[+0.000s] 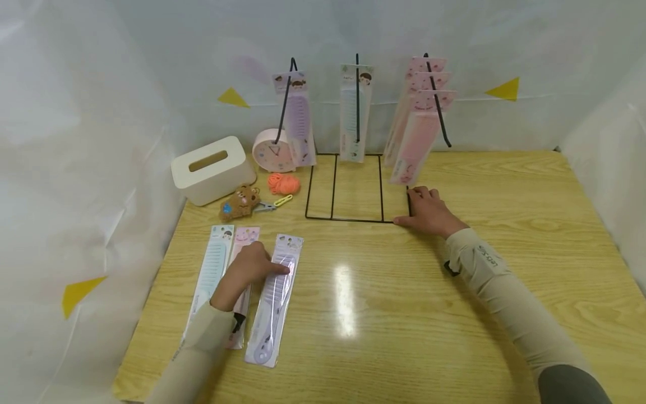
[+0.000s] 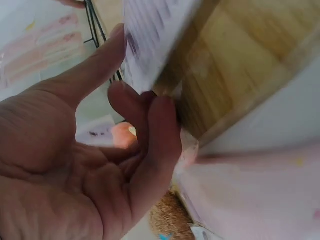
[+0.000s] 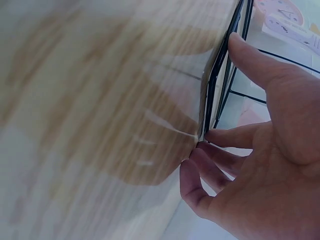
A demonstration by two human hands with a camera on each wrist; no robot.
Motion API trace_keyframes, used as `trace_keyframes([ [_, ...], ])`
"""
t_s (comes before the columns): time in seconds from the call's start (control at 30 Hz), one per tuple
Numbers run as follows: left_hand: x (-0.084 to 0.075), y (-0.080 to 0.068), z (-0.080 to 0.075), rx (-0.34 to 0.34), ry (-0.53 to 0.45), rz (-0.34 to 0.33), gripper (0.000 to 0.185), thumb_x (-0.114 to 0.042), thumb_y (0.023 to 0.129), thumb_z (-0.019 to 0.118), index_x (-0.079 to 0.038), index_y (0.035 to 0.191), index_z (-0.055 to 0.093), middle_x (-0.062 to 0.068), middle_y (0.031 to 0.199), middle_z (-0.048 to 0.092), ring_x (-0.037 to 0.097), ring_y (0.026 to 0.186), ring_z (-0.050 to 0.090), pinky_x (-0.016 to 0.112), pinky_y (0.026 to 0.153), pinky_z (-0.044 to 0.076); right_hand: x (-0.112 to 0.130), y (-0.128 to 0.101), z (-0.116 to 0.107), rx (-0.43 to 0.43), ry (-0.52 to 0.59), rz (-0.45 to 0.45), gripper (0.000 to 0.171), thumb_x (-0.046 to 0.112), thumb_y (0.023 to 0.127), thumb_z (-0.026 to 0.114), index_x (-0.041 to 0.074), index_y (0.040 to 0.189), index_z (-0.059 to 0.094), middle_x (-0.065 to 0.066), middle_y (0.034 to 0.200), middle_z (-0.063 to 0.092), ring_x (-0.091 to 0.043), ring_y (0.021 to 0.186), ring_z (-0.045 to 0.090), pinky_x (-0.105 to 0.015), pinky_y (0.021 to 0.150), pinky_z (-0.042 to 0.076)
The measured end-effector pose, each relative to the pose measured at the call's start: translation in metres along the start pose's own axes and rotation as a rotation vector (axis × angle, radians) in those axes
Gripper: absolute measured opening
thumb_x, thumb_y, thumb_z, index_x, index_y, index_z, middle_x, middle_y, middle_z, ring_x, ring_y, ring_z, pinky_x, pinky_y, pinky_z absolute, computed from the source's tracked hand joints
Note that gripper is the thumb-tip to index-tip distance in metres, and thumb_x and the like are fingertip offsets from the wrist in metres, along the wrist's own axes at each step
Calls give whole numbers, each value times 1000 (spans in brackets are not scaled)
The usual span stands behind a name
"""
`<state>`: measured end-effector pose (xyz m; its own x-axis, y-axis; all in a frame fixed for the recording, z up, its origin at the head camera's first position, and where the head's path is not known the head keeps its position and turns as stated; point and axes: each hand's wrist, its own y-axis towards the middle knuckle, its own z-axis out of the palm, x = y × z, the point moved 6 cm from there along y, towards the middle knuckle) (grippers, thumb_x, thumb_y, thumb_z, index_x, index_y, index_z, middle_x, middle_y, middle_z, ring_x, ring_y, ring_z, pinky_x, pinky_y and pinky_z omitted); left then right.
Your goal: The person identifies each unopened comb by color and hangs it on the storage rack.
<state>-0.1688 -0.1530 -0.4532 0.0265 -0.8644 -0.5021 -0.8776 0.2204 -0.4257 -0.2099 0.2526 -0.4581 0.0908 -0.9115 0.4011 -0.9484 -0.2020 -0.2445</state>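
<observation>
Backdrop: pale sheeting (image 1: 192,67) encloses the table (image 1: 454,348) on the back and both sides; yellow triangles (image 1: 233,97) are fixed to it.
Work surface: wood-grain top with a bright glare streak at centre front.
Sleeve print: "Let's Sli…" on the right sleeve (image 1: 515,303), last letters unclear; dark lettering on the left sleeve (image 1: 192,342) is illegible.
Package print: header cards carry small figures and lettering, too small to read.
Left hand (image 1: 249,264): thumb and curled fingers grip the upper part of the purple comb package (image 1: 275,300) at the table's left.
Right hand (image 1: 431,213): thumb and bent fingers hold the front right corner of the black wire rack (image 1: 381,188).
Rack hooks: left, one purple pack (image 1: 300,123); middle, one blue pack (image 1: 348,112); right, three pink packs (image 1: 419,140).
Table packages: blue comb package (image 1: 212,269) at far left; pink comb package (image 1: 247,235) between it and the purple one.
Obstructions: left forearm covers part of the pink comb package; hanging purple pack overlaps the clock's edge.
Rear left items: white tissue box (image 1: 217,174), pink clock (image 1: 270,154), orange yarn (image 1: 284,183), brown plush bear (image 1: 239,203), small grey-and-yellow tool (image 1: 272,205).
</observation>
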Motion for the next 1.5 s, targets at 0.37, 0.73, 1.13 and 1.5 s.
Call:
trace_keyframes([
  [0.37,-11,3,-12,22,-182,224,27,-25,84,82,-5,85,64,2,72,54,13,59,44,28,55,39,3,1,0,-12,-8,-8,91,47,95,66,-11,151,24,-34,153,22,-56,133,22,-69,106,28],
  [0.73,-26,-3,-49,-102,-513,271,29,-24,87,80,-2,100,66,4,72,67,12,59,59,38,56,57,2,-1,-2,-6,-12,-12,91,47,95,65,-12,151,25,-36,152,22,-57,133,22,-69,106,28],
  [1.13,-77,-26,-97,-352,-954,495,14,-5,87,76,-6,97,67,0,90,76,16,77,73,31,60,61,1,-1,-1,3,8,-5,92,48,96,64,-11,152,22,-35,154,20,-57,135,19,-71,107,26],
  [1.5,-94,-15,-106,-384,-925,494,21,-12,89,78,-5,104,66,1,94,76,17,80,72,32,62,61,-2,0,0,-17,19,-8,91,46,95,66,-11,152,24,-34,153,22,-56,134,22,-70,107,26],
])
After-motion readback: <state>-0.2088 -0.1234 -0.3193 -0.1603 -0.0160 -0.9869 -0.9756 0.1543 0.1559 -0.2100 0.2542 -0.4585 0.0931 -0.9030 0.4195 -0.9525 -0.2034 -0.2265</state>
